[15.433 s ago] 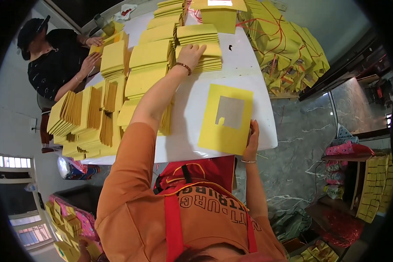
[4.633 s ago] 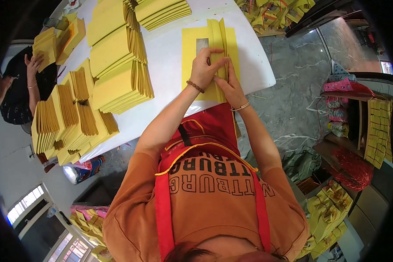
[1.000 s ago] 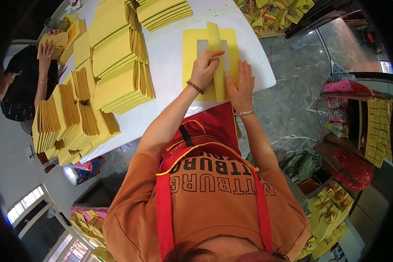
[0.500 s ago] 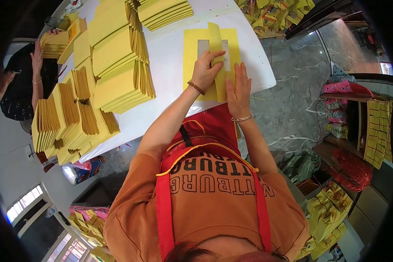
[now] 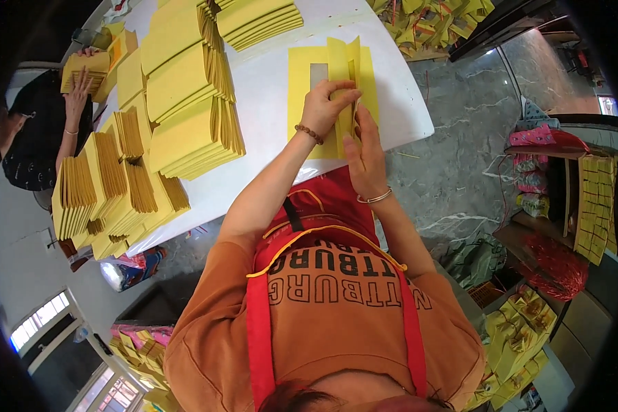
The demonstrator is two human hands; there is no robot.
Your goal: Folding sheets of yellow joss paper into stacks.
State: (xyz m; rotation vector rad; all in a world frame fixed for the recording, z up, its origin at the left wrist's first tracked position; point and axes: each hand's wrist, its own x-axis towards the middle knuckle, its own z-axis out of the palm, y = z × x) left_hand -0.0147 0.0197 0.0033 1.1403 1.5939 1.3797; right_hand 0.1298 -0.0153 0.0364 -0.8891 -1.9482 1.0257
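On the white table (image 5: 408,110) before me lies a yellow paper sheet (image 5: 299,82) with a grey rectangle in its middle. A folded yellow paper (image 5: 338,60) rests across it, its long flaps raised in a narrow V. Thumb and forefinger of my left hand (image 5: 326,112) pinch this folded paper near its middle. My right hand (image 5: 369,154) is at its near right side, fingers pointing away from me, with the raised flap between thumb and fingers. The fingertips of both hands are close together, and the fingers partly hide the crease.
Stacks of folded yellow paper (image 5: 192,130) fill the table's left side. Further left, another person's hands (image 5: 79,86) hold a yellow bundle. A heap of yellow paper (image 5: 432,24) lies beyond the table's far right. Shelves (image 5: 563,199) with yellow bundles stand at right.
My right hand has shifted left and closed in on the folded paper. The paper's right flap now stands up beside the left one. The other person's hand has moved up onto the bundle.
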